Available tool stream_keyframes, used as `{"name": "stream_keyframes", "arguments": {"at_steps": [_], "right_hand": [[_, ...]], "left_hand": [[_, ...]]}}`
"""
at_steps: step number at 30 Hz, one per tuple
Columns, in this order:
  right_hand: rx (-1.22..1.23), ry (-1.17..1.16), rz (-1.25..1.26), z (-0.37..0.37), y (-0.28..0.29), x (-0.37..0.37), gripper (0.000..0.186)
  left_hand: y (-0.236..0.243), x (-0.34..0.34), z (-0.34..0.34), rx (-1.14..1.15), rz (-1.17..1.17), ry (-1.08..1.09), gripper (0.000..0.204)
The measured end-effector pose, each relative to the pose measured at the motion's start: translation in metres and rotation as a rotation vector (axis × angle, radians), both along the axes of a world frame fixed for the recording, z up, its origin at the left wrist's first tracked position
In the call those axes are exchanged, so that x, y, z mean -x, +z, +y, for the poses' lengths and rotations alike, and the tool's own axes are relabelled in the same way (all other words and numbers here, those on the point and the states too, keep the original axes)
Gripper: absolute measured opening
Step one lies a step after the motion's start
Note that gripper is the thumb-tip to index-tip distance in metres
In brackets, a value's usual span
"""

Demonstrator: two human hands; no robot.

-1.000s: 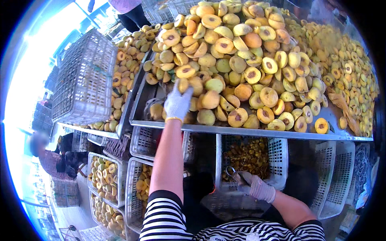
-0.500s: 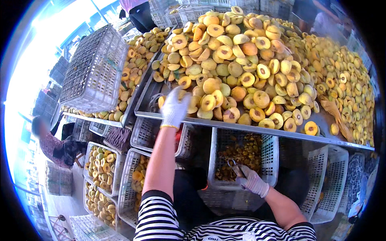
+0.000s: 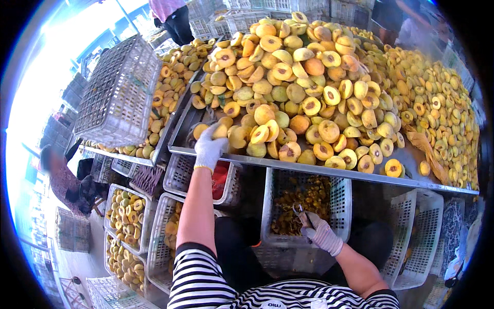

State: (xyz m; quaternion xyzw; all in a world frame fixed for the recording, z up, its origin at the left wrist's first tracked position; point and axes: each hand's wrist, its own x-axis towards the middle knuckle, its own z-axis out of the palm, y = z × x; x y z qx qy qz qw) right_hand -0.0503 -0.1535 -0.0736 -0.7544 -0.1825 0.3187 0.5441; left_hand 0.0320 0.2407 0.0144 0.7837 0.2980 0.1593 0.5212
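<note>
At the front left of a metal table (image 3: 360,171), my left hand (image 3: 210,148), in a white knit glove, has its fingers closed around a yellow peach half (image 3: 221,132). Another peach half (image 3: 200,131) lies just beyond the fingers. My right hand (image 3: 323,233), also gloved, grips a slim metal hand tool with a loop-shaped tip (image 3: 298,209). It holds this over a grey plastic crate (image 3: 267,206) of brown and yellow fruit scraps (image 3: 301,198). A large heap of halved peaches (image 3: 296,92), some with dark hollows or stones showing, covers much of the table.
An upturned plastic crate (image 3: 121,92) rests on a neighbouring table at left. Crates of peach halves (image 3: 125,216) stand at lower left, beside a crate with something red (image 3: 220,180). Nested crates (image 3: 419,237) are at right. Another person (image 3: 69,180) sits at far left.
My left hand has moved slightly left and toward me from the heap, its fingers now closed on a peach half. My right hand stays over the scrap crate with the tool.
</note>
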Motion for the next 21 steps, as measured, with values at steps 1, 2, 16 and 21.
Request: {"name": "stream_keyframes", "arguments": {"at_steps": [1, 2, 16, 21], "right_hand": [[0.019, 0.0, -0.007, 0.001, -0.002, -0.001, 0.04], [0.036, -0.002, -0.015, 0.002, 0.0, 0.001, 0.039], [-0.444, -0.142, 0.31, -0.012, 0.128, 0.047, 0.067], [-0.461, -0.292, 0.314, -0.023, 0.144, 0.071, 0.06]], "left_hand": [[0.001, 0.013, -0.002, -0.159, -0.085, -0.083, 0.052], [0.001, 0.028, -0.004, -0.321, -0.167, -0.167, 0.052], [0.044, 0.188, -0.212, 0.042, -0.564, -0.78, 0.069], [0.041, 0.197, -0.257, 1.074, -0.682, -0.569, 0.076]]}}
